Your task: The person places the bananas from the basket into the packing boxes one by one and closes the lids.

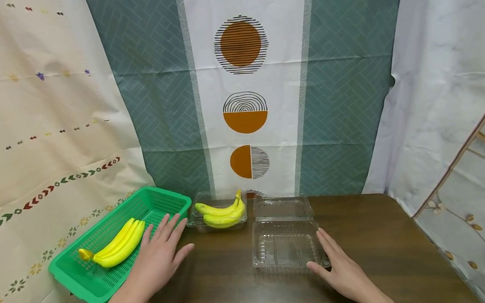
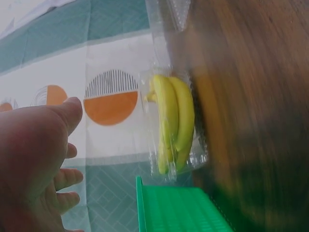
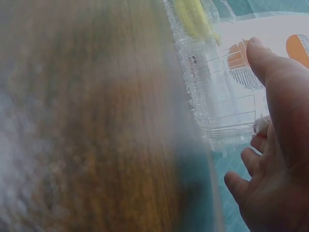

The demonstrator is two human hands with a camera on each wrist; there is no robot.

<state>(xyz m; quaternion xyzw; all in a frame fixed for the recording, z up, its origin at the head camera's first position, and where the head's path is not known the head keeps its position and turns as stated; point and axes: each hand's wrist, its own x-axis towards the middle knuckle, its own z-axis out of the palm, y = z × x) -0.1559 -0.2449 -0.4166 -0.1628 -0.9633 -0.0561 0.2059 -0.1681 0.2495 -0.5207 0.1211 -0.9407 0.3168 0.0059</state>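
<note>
My left hand [image 1: 159, 252] hovers over the right side of a green basket [image 1: 70, 278], its fingers spread and holding nothing. Inside that basket lies a bunch of yellow bananas [image 1: 119, 245]. At the right edge of an opened clear plastic clamshell box [image 1: 284, 250] is my right hand [image 1: 344, 270]. Its fingers are extended beside the box's corner; whether they touch it I cannot tell. The clamshell's lid [image 1: 283, 208] lies folded back toward the wall. Another bunch of bananas [image 1: 224, 214] sits in a second clear box [image 2: 199, 157], left of the opened one.
A brown wooden table [image 1: 370, 236] carries everything. Patterned cloth [image 1: 246, 84] hangs behind it, with a cream cloth [image 1: 45, 131] at the left along the basket and a white floral cloth [image 1: 447, 162] along the right edge.
</note>
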